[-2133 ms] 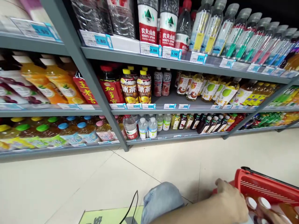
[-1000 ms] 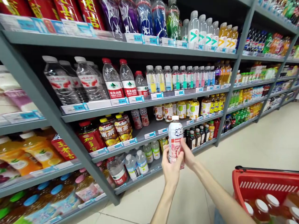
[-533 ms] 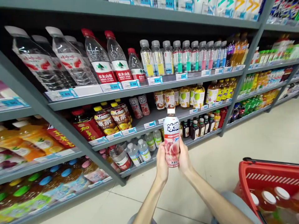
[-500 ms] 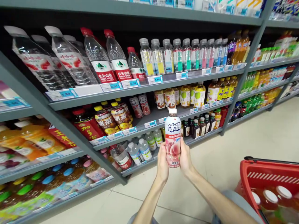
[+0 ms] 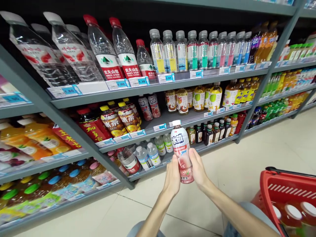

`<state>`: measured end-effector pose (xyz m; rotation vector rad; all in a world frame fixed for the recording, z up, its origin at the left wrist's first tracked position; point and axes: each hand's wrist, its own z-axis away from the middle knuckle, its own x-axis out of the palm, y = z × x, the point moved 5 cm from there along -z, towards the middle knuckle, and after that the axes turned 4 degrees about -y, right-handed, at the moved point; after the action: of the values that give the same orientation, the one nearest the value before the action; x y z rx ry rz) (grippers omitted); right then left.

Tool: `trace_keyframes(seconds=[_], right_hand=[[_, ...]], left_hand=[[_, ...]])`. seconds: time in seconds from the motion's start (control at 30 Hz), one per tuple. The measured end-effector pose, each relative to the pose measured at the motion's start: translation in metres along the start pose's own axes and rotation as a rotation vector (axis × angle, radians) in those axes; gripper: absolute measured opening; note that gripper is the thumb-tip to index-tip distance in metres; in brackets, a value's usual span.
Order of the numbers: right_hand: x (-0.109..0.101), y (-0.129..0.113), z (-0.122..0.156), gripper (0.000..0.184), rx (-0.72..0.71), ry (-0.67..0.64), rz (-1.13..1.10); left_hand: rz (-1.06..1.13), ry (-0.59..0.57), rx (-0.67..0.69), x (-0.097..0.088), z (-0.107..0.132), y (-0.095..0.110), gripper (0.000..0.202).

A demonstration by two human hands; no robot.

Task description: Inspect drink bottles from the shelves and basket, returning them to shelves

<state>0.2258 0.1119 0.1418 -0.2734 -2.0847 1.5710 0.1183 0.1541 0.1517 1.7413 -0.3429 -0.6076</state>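
Note:
Between my two hands stands a pink and white drink bottle [image 5: 182,158] with a white cap and a peach picture on its label, tilted slightly to the left. My left hand [image 5: 172,176] grips its left side, and my right hand [image 5: 199,168] presses against its right side; the fingertips behind the bottle are hidden. Two similar pink bottles [image 5: 149,107] stand on the middle shelf behind, beside yellow-capped iced tea bottles [image 5: 128,119].
A red shopping basket [image 5: 265,194] holding several white-capped bottles [image 5: 293,212] is at the lower right. Grey shelving [image 5: 98,98] with rows of drinks and price tags fills the left and back. Pale floor tiles [image 5: 237,164] lie below.
The bottle has turned and leaned a little to the left between my hands, its label shifting leftward. My view has also moved slightly.

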Motion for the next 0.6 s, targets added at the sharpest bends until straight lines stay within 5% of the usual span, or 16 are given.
trace_keyframes(seconds=[0.2, 0.6], right_hand=[[-0.007, 0.011, -0.004, 0.055, 0.012, 0.04, -0.02], [-0.01, 0.023, -0.006, 0.057, 0.014, 0.003, 0.085]], left_hand=[[-0.111, -0.099, 0.081, 0.0, 0.005, 0.016, 0.056], [-0.267, -0.082, 0.091, -0.003, 0.004, 0.002, 0.051]])
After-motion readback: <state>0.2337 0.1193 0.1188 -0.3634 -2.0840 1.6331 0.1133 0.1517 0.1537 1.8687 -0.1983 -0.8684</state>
